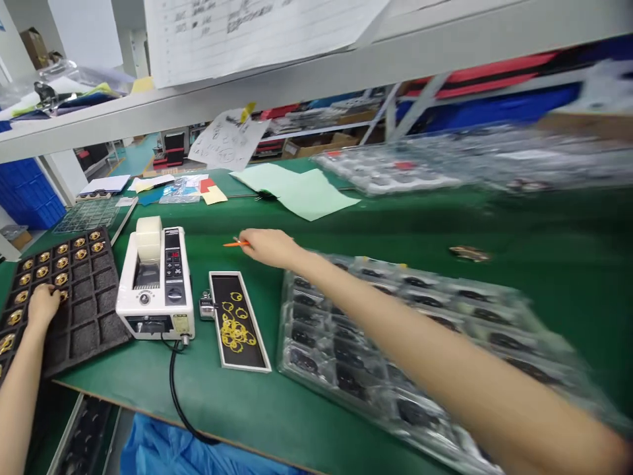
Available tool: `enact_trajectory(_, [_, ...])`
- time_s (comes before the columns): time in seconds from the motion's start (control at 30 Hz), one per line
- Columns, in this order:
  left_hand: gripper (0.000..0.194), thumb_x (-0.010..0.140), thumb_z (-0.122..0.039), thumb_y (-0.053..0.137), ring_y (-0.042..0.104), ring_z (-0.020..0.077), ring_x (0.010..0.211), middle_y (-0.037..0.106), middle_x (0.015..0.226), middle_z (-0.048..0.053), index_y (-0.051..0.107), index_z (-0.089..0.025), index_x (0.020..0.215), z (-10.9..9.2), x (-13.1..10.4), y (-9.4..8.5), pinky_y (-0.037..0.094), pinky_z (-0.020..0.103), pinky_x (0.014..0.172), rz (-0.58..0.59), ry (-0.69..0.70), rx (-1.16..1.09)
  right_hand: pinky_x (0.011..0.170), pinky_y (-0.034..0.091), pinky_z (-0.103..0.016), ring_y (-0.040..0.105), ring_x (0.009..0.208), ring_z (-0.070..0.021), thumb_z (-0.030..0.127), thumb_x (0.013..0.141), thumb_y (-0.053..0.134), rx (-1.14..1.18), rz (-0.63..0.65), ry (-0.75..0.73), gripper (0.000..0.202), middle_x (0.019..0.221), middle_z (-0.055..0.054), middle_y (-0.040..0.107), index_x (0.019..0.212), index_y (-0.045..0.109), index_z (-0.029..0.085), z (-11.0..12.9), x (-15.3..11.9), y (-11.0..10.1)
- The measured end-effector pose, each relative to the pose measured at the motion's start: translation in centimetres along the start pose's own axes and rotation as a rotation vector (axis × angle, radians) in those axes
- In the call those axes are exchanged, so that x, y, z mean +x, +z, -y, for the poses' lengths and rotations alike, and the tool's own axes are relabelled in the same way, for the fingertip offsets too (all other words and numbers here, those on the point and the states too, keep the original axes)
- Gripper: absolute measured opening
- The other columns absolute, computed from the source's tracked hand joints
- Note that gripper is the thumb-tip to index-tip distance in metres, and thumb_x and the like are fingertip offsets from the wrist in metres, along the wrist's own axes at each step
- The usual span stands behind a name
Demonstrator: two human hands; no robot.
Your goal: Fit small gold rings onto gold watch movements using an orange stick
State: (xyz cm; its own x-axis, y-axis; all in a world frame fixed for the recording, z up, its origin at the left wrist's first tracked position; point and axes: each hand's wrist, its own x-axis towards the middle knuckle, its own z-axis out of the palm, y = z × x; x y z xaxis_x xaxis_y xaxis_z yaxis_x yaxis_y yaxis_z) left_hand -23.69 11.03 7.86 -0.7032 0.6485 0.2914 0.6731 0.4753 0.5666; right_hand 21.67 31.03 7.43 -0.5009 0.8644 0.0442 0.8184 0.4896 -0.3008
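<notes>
My right hand (267, 247), frame centre, grips orange stick (231, 245); left hand (43, 305), frame left, at gold piece (64, 295), grip unclear.

gridded tray (101, 288): black | round parts (80, 254): gold | stick (234, 245): orange | rings (235, 334): yellow

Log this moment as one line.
left hand: among gold parts, black tray | right hand: holding orange tool | yellow rings: in white-rimmed tray

This looks like an assembly workshop. The green surface (237, 412) carries a tape dispenser (158, 284), a black compartmented tray (88, 335) at left and a clear parts tray (332, 349) at right. Loaded shelves (316, 130) stand at the far side.
</notes>
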Motion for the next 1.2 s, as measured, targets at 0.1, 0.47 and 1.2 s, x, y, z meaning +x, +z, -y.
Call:
enact_trajectory(0.1, [0.030,0.059,-0.028,0.073,0.060,0.0365,0.082,0.045,0.054,0.001,0.044,-0.026,0.053,0.4,-0.1,-0.1,0.044,0.047,0.086,0.034,0.059,0.055,0.072,0.041,-0.028,0.064,0.096,-0.0271,0.018,0.089,0.050,0.012,-0.073,0.077,0.019,0.111,-0.019,0.068,0.099,0.064,0.011,-0.7,1.8,0.8])
enact_trajectory(0.47, [0.031,0.055,-0.028,0.082,0.042,0.0182,0.049,0.047,0.040,-0.005,0.053,-0.022,0.045,0.3,0.8,-0.5,0.029,0.021,0.056,0.148,0.043,-0.022,0.067,0.044,-0.028,0.058,0.074,-0.0185,0.039,0.092,0.038,0.441,-0.253,0.084,0.036,0.079,-0.006,0.065,0.080,0.062,0.016,-1.7,-8.1,-0.5])
enact_trajectory(1.2, [0.027,0.089,-0.020,0.059,0.073,0.0268,0.101,0.076,0.110,0.009,0.073,-0.022,0.112,-14.9,-26.5,4.5,0.063,0.033,0.081,0.753,-0.254,-1.422,0.058,0.049,-0.033,0.060,0.066,-0.0201,0.027,0.096,0.052,1.227,-0.482,-0.228,0.022,0.070,-0.007,0.065,0.087,0.071,0.021,8.2,-22.3,6.3])
